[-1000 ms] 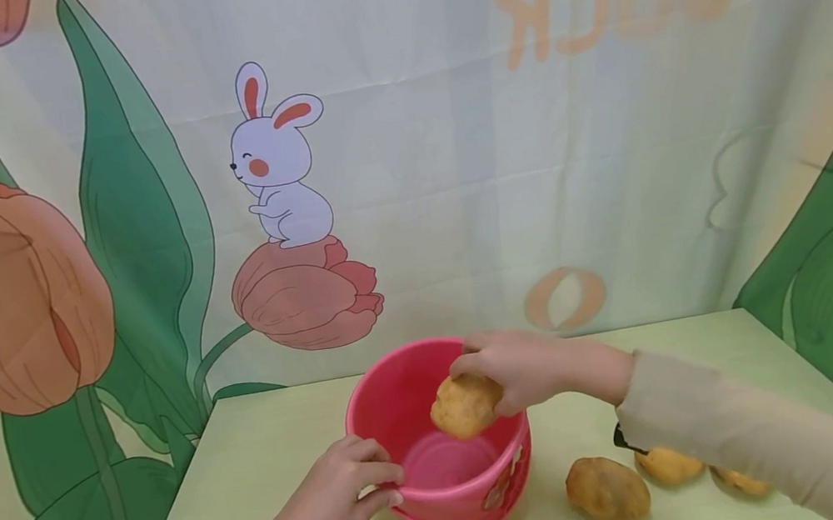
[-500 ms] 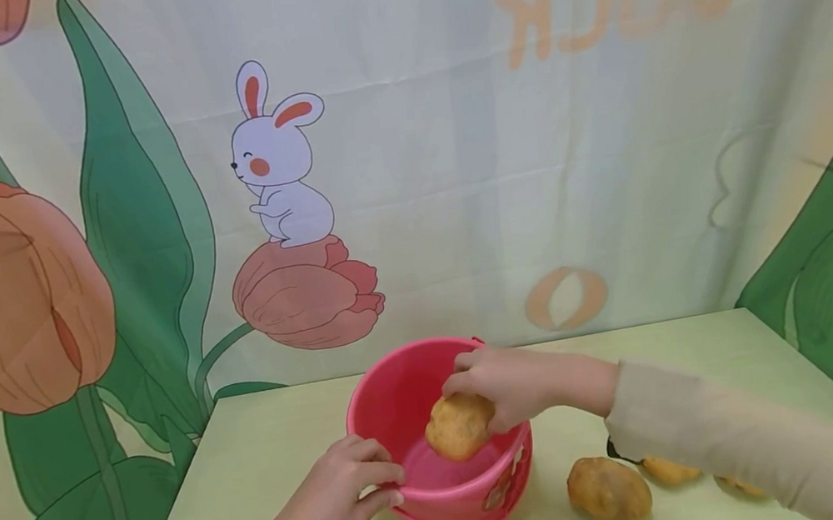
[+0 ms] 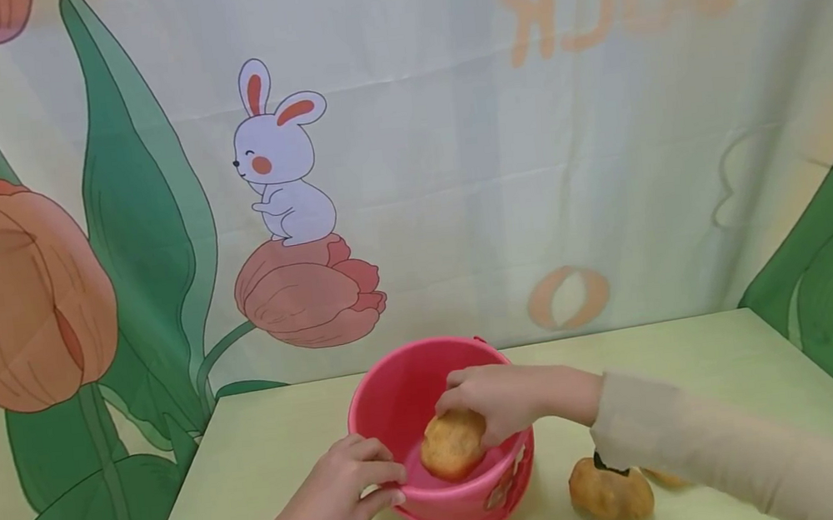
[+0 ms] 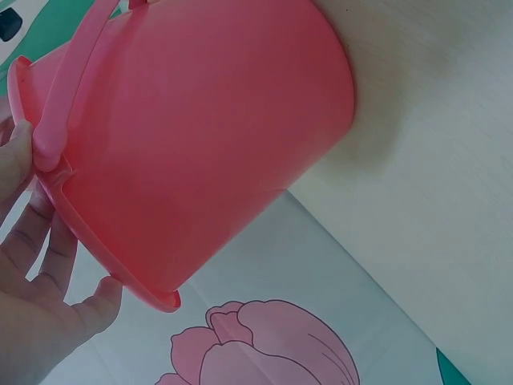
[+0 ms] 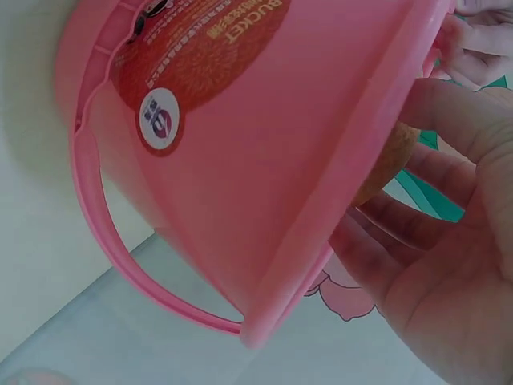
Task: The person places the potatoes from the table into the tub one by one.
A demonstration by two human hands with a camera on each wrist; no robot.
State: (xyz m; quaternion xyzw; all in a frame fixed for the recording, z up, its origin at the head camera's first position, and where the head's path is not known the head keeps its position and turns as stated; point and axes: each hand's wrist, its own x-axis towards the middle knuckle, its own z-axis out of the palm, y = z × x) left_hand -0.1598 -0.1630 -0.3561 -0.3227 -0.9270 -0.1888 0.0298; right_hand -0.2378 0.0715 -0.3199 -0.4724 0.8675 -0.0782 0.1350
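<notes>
A pink bucket (image 3: pixel 440 509) stands upright on the table, its mouth tipped toward me in the head view. My left hand (image 3: pixel 351 480) grips the bucket's near-left rim, thumb outside; in the left wrist view, fingers spread along that rim beside the handle (image 4: pixel 76 80). Inside the bucket's mouth my right hand (image 3: pixel 501 402) holds a potato (image 3: pixel 451 449) from above, fingers and thumb around it. In the right wrist view the bucket wall hides most of this potato (image 5: pixel 389 164), and the right hand (image 5: pixel 449 216) reaches in over the rim.
Right of the bucket a brown potato (image 3: pixel 610 492) lies on the pale green table (image 3: pixel 275 433). Another potato (image 3: pixel 667 477) shows partly behind the right sleeve (image 3: pixel 705 441). A printed curtain (image 3: pixel 438 166) with a rabbit and tulips hangs along the table's back edge.
My right hand has lowered the potato deeper into the bucket and slightly left. The right sleeve now covers more of the potatoes on the table. My left hand stays on the rim.
</notes>
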